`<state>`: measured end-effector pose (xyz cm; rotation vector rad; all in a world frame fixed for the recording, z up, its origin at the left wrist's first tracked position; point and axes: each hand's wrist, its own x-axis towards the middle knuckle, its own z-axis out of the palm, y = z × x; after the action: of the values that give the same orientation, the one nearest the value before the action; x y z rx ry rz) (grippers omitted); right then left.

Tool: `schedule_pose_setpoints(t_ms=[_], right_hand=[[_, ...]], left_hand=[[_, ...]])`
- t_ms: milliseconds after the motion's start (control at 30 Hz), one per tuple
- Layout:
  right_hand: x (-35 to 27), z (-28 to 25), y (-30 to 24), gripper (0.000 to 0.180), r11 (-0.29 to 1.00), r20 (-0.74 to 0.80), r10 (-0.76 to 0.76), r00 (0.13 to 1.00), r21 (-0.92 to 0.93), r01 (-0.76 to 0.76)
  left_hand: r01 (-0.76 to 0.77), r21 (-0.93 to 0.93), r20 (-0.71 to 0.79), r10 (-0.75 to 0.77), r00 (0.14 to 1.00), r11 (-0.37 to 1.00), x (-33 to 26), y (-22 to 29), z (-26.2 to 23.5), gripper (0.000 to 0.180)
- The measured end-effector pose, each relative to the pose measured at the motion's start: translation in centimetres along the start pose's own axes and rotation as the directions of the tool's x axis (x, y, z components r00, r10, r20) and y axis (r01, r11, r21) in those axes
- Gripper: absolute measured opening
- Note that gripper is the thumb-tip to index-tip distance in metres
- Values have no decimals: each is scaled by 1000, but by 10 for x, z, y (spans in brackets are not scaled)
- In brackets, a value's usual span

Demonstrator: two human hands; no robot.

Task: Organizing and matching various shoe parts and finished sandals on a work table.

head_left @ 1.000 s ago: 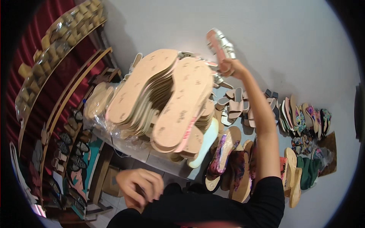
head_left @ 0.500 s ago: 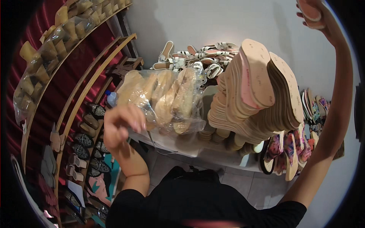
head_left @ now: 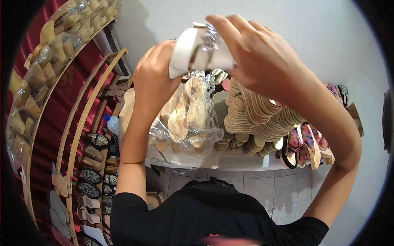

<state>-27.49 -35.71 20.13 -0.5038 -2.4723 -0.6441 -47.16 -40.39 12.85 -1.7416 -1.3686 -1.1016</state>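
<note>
A white sandal (head_left: 180, 53) with a silvery ornament on its strap is held up at the top middle, above the table. My left hand (head_left: 156, 71) is closed round its left end, the fingertips hidden behind it. From the right, my right hand (head_left: 262, 53) grips the other end, its fingers bent over the top; the ornament is slightly blurred. Below my hands lies a clear plastic bag (head_left: 205, 137) with tan shoe soles (head_left: 178, 121) in it. Beside it, under my right forearm, rise stacks of beige soles (head_left: 256, 129).
Floral sandals (head_left: 308, 143) hang over the table's right edge. Curved shelves at the left hold several pairs of shoes (head_left: 88, 176), with bagged shoe lasts (head_left: 49, 57) higher up. A blue-capped bottle (head_left: 112, 124) stands by the bag. Grey tiled floor (head_left: 260, 188) lies below.
My right hand has come from the far upper right to the middle with the footwear it held. My left hand, free before, has risen and taken hold of the sandal. The view has shifted.
</note>
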Motion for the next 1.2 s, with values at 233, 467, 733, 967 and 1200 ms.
schedule_pose_setpoints(t_ms=[233,467,733,967,1200], right_hand=[[-52,2,-46,70,946,-68,249,966,229,-227],[-44,124,-94,50,695,73,215,974,689,-205],[-18,233,-78,50,627,77,539,839,628,-461],[-29,243,-60,48,535,159,626,764,625,-569],[-37,244,-57,44,466,165,683,711,651,-599]], left_hand=[[195,35,160,-199,967,980,10,-72,60,32],[674,-351,616,-382,689,650,1,-174,223,45],[466,-132,377,-390,840,875,13,-164,302,37],[465,-101,235,-434,870,879,52,-152,396,40],[424,-53,663,-286,692,904,29,-158,496,68]])
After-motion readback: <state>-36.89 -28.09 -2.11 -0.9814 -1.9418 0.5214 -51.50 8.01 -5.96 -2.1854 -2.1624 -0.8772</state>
